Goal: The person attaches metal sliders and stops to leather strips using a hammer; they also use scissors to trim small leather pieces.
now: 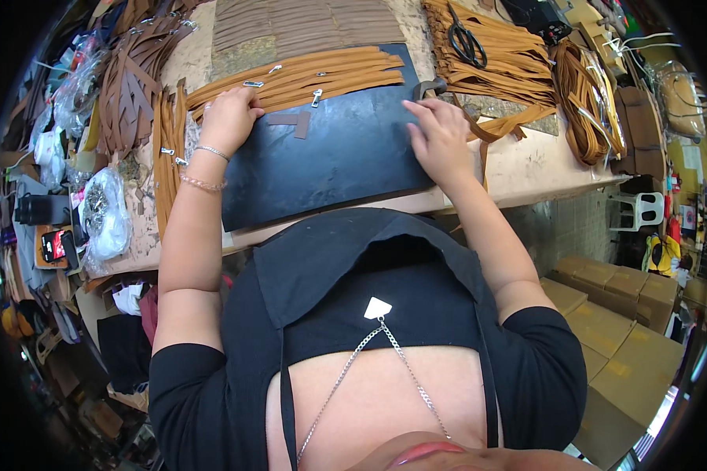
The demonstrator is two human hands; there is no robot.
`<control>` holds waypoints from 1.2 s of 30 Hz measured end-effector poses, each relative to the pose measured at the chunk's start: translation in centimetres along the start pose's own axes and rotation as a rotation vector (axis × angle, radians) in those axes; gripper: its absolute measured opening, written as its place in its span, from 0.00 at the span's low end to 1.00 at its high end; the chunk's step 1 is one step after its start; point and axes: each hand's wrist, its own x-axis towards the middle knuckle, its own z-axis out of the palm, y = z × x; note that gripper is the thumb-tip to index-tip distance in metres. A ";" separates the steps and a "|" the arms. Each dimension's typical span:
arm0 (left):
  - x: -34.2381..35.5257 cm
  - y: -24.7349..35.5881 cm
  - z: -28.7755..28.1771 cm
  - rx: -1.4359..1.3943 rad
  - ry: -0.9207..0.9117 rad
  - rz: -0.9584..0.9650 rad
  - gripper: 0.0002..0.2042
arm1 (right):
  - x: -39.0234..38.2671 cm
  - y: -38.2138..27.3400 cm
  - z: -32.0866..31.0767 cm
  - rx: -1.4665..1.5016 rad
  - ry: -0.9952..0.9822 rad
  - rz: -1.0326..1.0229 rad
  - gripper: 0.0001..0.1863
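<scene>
A black mat (pixel 330 161) lies in front of me, with tan zipper tapes (pixel 322 71) laid side by side along its far edge. My left hand (pixel 232 118) is at the left end of these tapes, its fingers bent and pressed together; whatever they hold is hidden. Silver zipper sliders sit on the tapes, and one slider (pixel 316 98) hangs over onto the mat. Beside it are small flat brown strips (pixel 302 125). Over the mat's right edge, my right hand (pixel 444 141) has thumb and forefinger apart, holding nothing visible. Just beyond it is a dark metal tool head (pixel 430 88), like a hammer's.
Black scissors (pixel 467 39) rest on a pile of tan tapes at the back right. Brown strips (pixel 137 94) lie at the left, near a plastic bag (pixel 106 212). More brown tapes (pixel 306 23) are at the back. Cardboard boxes (pixel 628 353) stand lower right.
</scene>
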 end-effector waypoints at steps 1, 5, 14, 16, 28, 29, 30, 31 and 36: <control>-0.1 -0.5 0.0 -0.013 0.058 0.049 0.09 | 1.0 -0.6 0.4 0.067 -0.056 -0.072 0.23; 0.3 -0.5 0.4 -0.211 0.102 0.003 0.09 | 4.6 -3.0 3.8 0.192 -0.157 -0.236 0.19; -2.4 -1.0 -2.7 -0.485 0.171 0.113 0.08 | 7.0 -0.7 6.6 -0.003 -0.208 -0.262 0.12; -4.0 -2.1 -3.4 -0.506 0.170 0.132 0.08 | 6.8 -0.3 6.0 -0.064 -0.177 -0.317 0.09; -10.9 -2.2 -3.0 0.082 0.167 0.181 0.10 | 5.5 -6.1 5.3 0.286 -0.406 -0.364 0.09; -10.3 -1.3 -1.5 -0.093 0.215 0.249 0.10 | 6.1 -6.3 6.9 0.392 -0.360 -0.296 0.12; -10.2 0.3 -0.5 -0.191 0.224 0.339 0.09 | 6.7 -6.7 8.1 0.496 -0.314 -0.229 0.15; -10.0 2.1 0.3 -0.253 0.232 0.449 0.09 | 7.2 -7.1 8.6 0.508 -0.324 -0.229 0.19; -11.8 6.7 3.9 -0.033 0.264 0.532 0.18 | 7.9 -8.0 8.1 0.360 -0.395 -0.228 0.18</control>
